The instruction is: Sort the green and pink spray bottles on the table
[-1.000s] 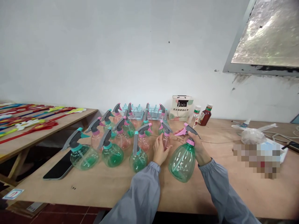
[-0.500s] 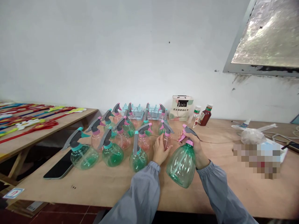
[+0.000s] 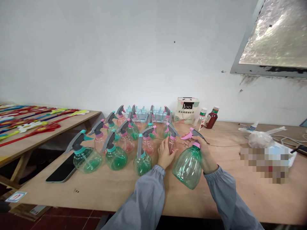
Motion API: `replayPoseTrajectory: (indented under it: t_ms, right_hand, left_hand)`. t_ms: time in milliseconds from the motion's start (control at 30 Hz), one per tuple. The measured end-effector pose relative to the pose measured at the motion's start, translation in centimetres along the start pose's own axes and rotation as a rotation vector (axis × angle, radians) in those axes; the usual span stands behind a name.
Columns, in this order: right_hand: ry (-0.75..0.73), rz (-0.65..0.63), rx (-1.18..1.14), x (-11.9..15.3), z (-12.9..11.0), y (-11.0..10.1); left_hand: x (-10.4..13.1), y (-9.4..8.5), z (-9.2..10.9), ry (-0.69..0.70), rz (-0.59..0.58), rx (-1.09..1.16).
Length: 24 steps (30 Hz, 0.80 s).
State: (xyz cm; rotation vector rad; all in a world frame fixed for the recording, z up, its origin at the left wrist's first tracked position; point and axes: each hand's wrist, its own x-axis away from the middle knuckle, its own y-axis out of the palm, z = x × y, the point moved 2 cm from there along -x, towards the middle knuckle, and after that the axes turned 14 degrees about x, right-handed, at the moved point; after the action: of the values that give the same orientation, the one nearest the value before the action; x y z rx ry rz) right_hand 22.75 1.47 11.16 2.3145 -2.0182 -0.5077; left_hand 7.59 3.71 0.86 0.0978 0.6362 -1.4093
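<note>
Right hand (image 3: 205,153) clamped round the neck of a tilted green trigger-spray bottle (image 3: 188,167), near middle, left hand (image 3: 165,153) cupped on a pink spray bottle (image 3: 172,144) just left, far paper bag (image 3: 186,111) printed with black glasses above Chinese characters, red-brown bottle (image 3: 212,118) beyond, label illegible from here

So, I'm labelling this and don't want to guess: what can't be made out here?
All in the head view:
Pink spray bottle, lower part: hidden by the left hand.
Phone, far end: behind the leftmost green spray bottle.
Window, top and right: cut off by the picture's edges.
Whatever the pixelated patch covers: masked, unreadable.
</note>
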Motion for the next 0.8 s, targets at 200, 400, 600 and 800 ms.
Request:
replayPoseTrajectory:
  t_ms: [200, 400, 600, 800]
  right_hand:
    - [-0.124, 0.132, 0.171, 0.7, -0.5, -1.2]
    - [-0.205, 0.323, 0.361, 0.8, -1.7, -7.3]
    - [-0.145, 0.714, 0.705, 0.4, -1.8, -14.8]
    - [-0.217, 0.802, 0.926, -0.4, -0.8, -17.7]
  left_hand:
    - [-0.1, 0.1, -0.2, 0.014, 0.006, -0.011]
    - [0.0, 0.2, -0.2, 0.006, 0.005, -0.028]
    - [0.0, 0.1, -0.2, 0.01, -0.029, -0.01]
    - [0.0, 0.1, -0.2, 0.009, -0.022, -0.013]
